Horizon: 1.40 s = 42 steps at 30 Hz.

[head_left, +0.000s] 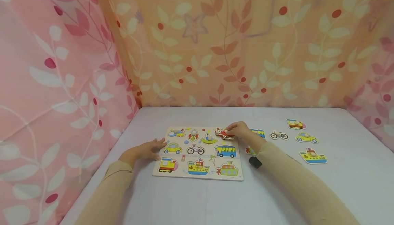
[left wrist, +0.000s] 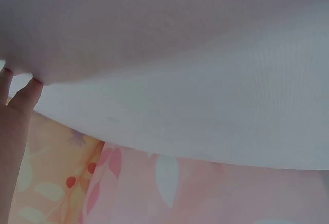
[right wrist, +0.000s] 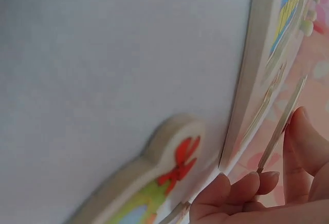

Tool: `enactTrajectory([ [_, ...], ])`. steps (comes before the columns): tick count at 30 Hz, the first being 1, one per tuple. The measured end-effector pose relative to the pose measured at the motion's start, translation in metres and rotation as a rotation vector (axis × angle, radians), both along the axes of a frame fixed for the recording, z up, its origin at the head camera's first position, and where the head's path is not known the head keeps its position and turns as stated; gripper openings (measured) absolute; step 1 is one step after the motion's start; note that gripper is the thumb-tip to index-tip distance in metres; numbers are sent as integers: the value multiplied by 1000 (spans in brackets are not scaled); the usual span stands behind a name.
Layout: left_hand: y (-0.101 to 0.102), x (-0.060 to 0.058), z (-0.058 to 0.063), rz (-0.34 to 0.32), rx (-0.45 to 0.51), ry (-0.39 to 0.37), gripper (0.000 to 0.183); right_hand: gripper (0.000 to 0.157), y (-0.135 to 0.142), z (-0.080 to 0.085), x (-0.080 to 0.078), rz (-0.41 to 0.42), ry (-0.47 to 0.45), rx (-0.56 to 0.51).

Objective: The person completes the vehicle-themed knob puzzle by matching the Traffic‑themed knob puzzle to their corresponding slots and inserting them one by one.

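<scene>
A wooden peg puzzle board [head_left: 184,175] with vehicle pictures lies on the table. My right hand [head_left: 241,130] pinches a red aircraft puzzle piece [head_left: 225,134] above the board's far right corner. From the right wrist, that piece [right wrist: 280,124] shows edge-on between thumb and fingertips, tilted and apart from the board [right wrist: 241,80]. At the board's left edge my left hand [head_left: 147,149] rests with its fingers spread. Knobbed plane [head_left: 176,133], rocket [head_left: 193,135] and flying saucer [head_left: 209,139] pieces sit in the board's far row.
Right of the board lie loose bus [head_left: 258,133], bicycle [head_left: 278,135], train [head_left: 296,124], car [head_left: 306,137] and ship [head_left: 313,156] pieces. The right sleeve partly covers a submarine piece [right wrist: 149,193]. A small dark object [head_left: 255,162] shows beside that sleeve. Patterned cloth [head_left: 231,47] stands behind the table.
</scene>
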<state>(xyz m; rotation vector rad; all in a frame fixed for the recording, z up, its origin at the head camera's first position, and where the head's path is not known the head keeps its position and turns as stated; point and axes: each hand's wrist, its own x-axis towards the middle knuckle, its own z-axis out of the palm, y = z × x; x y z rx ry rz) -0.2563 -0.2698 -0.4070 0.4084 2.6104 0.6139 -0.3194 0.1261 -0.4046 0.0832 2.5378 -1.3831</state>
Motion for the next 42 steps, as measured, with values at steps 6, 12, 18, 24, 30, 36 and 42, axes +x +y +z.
enactTrajectory([
  [6,0,0,2,-23,1,13,69,26,-6,0,-7,17,4,43],
  [12,0,2,1,25,15,-12,69,25,-10,-2,-15,-8,-68,79],
  [18,3,2,-1,88,12,-38,69,25,-9,-6,-22,9,-78,120],
  [24,1,3,-3,80,9,-38,69,23,-9,-5,-28,84,-94,224],
  [30,-2,1,-2,58,12,-11,69,23,-8,0,-33,129,-140,266],
  [36,-3,0,-2,72,9,-25,70,25,-7,-1,-34,136,-170,219],
  [42,-1,-1,-3,55,13,-17,70,23,-8,-4,-31,110,-155,204],
])
